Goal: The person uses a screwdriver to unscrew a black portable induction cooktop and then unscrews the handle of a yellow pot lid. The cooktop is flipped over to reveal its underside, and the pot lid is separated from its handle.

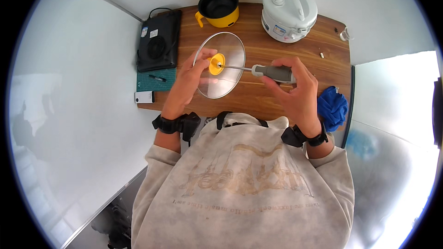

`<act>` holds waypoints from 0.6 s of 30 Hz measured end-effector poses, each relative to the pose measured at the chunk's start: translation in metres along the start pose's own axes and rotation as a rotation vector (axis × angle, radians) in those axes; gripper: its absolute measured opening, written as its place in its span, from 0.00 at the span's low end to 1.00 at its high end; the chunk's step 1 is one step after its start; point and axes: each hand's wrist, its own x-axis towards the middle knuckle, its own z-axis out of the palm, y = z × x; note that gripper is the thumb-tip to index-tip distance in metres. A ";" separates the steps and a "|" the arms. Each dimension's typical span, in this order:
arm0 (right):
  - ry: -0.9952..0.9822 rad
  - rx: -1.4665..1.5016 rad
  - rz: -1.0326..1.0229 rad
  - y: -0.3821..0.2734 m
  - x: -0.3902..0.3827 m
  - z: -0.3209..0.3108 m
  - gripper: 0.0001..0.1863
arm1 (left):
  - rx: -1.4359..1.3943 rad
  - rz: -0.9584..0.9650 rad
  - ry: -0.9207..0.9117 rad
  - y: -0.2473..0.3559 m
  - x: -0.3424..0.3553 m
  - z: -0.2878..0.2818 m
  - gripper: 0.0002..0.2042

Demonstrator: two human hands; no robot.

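Screwdriver (pixel 260 70) in right hand (pixel 299 86), glass lid (pixel 234 54) in left hand (pixel 185 82)

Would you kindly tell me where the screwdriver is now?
In the head view, the screwdriver is above and right of centre, held in the right hand and pointing left at the yellow fitting on the glass lid.

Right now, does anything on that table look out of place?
A small white piece and a dark bit lie loose on the right of the table, like stray scraps; the blue cloth there is crumpled rather than folded.
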 end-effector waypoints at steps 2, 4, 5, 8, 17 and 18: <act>0.021 0.006 -0.055 0.003 0.000 0.003 0.16 | 0.002 -0.004 -0.006 0.003 0.000 0.001 0.18; -0.012 -0.089 -0.086 0.004 -0.002 0.002 0.15 | 0.011 -0.002 0.002 0.005 0.000 0.001 0.18; -0.057 -0.187 -0.091 0.004 -0.005 0.000 0.15 | 0.015 -0.002 0.006 0.005 -0.001 0.001 0.18; -0.075 -0.263 -0.121 0.004 -0.006 -0.002 0.13 | 0.027 0.014 0.014 0.008 -0.001 0.002 0.18; -0.034 -0.066 -0.161 -0.006 -0.002 -0.003 0.17 | 0.042 0.024 0.002 0.005 -0.001 0.003 0.17; -0.052 -0.058 -0.144 -0.008 -0.003 -0.003 0.17 | 0.057 0.029 0.002 0.005 -0.001 0.004 0.17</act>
